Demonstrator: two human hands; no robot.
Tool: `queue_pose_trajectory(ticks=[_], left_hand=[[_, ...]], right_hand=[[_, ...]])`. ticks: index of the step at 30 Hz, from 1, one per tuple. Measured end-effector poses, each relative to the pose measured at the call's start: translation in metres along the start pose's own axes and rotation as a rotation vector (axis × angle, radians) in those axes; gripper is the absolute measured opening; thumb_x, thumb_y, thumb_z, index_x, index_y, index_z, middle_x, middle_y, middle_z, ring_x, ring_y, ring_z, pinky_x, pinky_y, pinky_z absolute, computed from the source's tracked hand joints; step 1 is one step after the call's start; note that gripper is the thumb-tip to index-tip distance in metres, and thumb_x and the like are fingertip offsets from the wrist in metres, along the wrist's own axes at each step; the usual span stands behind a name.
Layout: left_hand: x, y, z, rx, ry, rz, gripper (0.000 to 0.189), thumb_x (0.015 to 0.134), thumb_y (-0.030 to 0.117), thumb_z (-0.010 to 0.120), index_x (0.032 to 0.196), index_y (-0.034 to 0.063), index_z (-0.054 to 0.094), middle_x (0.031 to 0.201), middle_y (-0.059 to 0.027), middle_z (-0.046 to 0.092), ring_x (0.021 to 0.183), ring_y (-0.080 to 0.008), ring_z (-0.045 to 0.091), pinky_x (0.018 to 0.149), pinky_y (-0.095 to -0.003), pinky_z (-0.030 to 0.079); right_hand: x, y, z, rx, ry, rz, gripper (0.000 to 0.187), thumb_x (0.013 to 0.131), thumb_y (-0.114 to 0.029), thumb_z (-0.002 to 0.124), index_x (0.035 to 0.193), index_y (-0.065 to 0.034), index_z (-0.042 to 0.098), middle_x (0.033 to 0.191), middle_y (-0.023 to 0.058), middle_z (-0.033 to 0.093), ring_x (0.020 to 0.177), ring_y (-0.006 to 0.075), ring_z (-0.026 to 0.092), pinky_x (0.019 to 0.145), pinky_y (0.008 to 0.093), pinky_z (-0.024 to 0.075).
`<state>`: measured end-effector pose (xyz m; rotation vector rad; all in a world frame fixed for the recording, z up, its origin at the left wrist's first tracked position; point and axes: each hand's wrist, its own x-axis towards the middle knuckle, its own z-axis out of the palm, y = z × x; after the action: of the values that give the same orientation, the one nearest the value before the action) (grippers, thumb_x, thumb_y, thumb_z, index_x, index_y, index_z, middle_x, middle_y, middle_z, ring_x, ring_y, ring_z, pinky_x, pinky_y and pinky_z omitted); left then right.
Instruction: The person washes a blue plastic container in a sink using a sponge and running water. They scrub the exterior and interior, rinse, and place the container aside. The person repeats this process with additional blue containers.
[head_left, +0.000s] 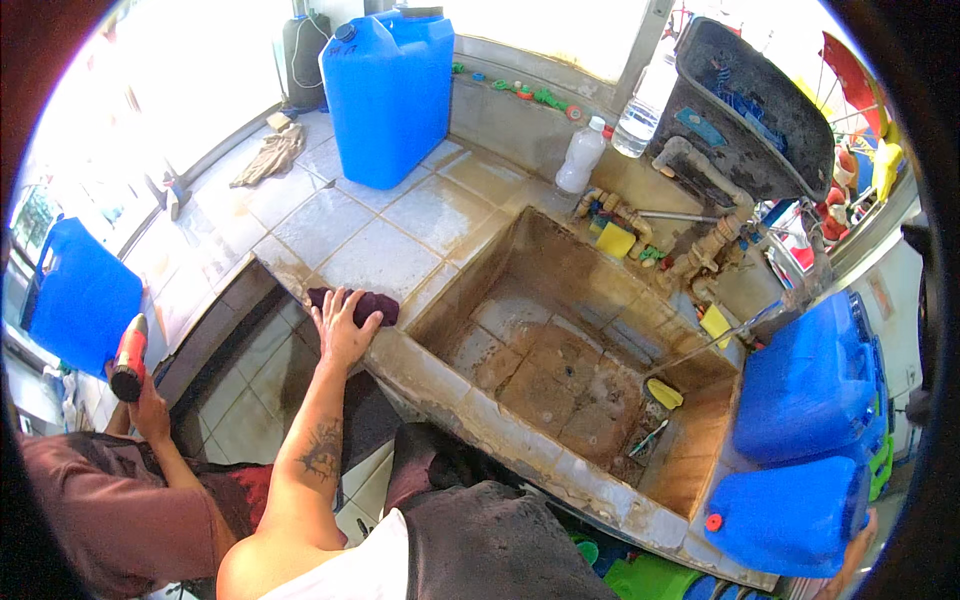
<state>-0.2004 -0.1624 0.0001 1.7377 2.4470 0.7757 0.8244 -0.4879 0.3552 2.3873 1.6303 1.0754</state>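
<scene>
My left hand (345, 326) rests on a dark, folded cloth (377, 307) on the tiled counter (375, 259), beside the sink's left corner. Its fingers are spread over the cloth. At the far right edge, my right hand (862, 538) holds the end of a blue plastic jug (787, 514) with a red cap, tilted at the sink's rim; its grip is partly hidden. The stained tiled sink (555, 375) holds a yellow sponge (664, 394) and a toothbrush (649, 438). Water runs into it from the tap on the right.
A co-worker (127, 510) at left holds a red and black tool (130, 360) near another blue jug (82, 292). A large blue jug (390, 97) and beige cloth (271, 154) stand behind. Pipes (705, 247), bottles (581, 157) and a black bin (750, 112) line the back; more blue jugs (806, 375) sit right.
</scene>
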Motion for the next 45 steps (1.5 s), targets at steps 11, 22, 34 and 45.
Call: queue_pose_trajectory(ticks=[11,22,34,45], left_hand=[[-0.012,0.006,0.012,-0.013,0.165,0.027,0.063,0.081,0.041,0.073,0.137,0.0162,0.061,0.148,-0.0162,0.051,0.146,-0.0361,0.036,0.122,-0.0592,0.012],[-0.006,0.016,0.001,-0.076,0.194,-0.027,0.078,0.076,0.038,0.08,0.146,0.0146,0.054,0.155,-0.0251,0.039,0.147,-0.0452,0.03,0.119,-0.0644,0.017],[0.134,0.172,-0.027,-0.392,0.614,0.374,0.081,0.069,0.026,0.089,0.143,0.0197,0.057,0.159,-0.0316,0.026,0.144,-0.0549,0.026,0.116,-0.0612,0.03],[0.223,0.173,-0.232,-0.719,0.106,0.842,0.11,0.056,0.042,0.095,0.15,0.0085,0.048,0.14,-0.0206,0.057,0.126,-0.0335,0.057,0.109,-0.0446,0.043]], right_hand=[[0.154,-0.27,-0.146,0.076,0.162,-0.403,0.06,0.085,-0.002,0.067,0.142,-0.0049,0.048,0.137,0.0207,0.057,0.129,0.0396,0.052,0.112,0.0477,0.0388],[0.353,-0.764,-0.299,1.764,-0.834,-0.556,0.082,0.088,-0.011,0.077,0.152,0.0045,0.028,0.1,0.0159,0.062,0.079,0.0213,0.065,0.067,0.0365,0.0579],[0.345,-0.943,-0.284,1.507,-0.182,-0.917,0.072,0.103,-0.044,0.056,0.156,-0.0005,0.034,0.16,0.0212,0.037,0.15,0.0309,0.032,0.121,0.0403,0.0273],[0.257,-0.851,-0.256,1.6,0.223,-0.913,0.068,0.096,-0.022,0.066,0.151,0.0055,0.037,0.144,0.0316,0.05,0.133,0.0434,0.05,0.113,0.0459,0.0389]])
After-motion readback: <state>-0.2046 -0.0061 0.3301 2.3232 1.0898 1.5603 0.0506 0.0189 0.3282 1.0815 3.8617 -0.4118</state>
